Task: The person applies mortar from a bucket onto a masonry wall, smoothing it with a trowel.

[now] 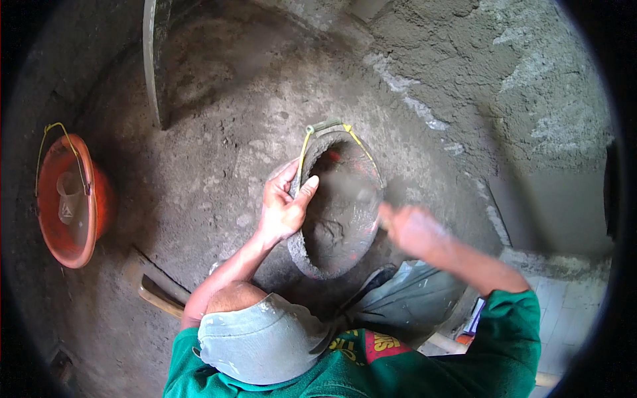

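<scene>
A mortar-caked bucket [298, 249] sits on the floor in front of me, its mouth tilted toward me, with wet grey mortar [328, 232] inside. My left hand [285, 205] grips its left rim, thumb over the edge and fingers outside. The bucket's yellow wire handle [361, 147] with a grey grip stands up at the far side. At the right rim my right hand [411, 231] is closed and blurred by motion. It holds what looks like a trowel [383, 213]; the light handle end shows, while its blade is a grey smear over the bucket's mouth.
At the left stands an orange bucket [99, 205] with cloudy water and a clear container [68, 192]. A long board [152, 66] stands upright at the far left. Rough plaster covers the wall [478, 73] at the right. A wooden-edged tool [159, 295] lies by my left forearm.
</scene>
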Available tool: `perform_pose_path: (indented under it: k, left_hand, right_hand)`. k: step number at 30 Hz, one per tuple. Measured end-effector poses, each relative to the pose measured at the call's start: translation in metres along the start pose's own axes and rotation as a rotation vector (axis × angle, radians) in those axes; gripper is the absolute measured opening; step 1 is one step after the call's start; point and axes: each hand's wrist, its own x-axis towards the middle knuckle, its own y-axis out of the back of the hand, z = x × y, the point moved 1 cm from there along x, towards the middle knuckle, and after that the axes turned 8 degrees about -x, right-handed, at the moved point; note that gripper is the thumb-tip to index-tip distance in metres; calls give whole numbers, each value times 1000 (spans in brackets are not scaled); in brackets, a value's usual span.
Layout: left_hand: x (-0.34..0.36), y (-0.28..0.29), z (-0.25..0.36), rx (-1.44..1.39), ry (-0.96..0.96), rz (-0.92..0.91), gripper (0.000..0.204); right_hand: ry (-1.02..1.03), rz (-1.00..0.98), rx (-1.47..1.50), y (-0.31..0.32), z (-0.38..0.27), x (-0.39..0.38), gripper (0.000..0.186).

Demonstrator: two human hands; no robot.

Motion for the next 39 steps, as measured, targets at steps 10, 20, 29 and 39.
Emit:
perform_pose_path:
  k: [10, 20, 29, 39]
  left_hand:
    - [-11, -12, -6, 67, 4, -37, 33]
    - [-10, -17, -1, 6, 30, -88, 39]
    - [-16, 5, -6, -57, 100, -55, 37]
    - [-17, 0, 2, -147, 168, -8, 33]
  right_hand:
    - [-71, -75, 610, -50, -64, 16, 22]
    - [512, -383, -121, -98, 13, 36, 18]
    - [-50, -569, 1554, -100, -67, 10, 14]
    - [312, -405, 3038, -62, -81, 45, 16]
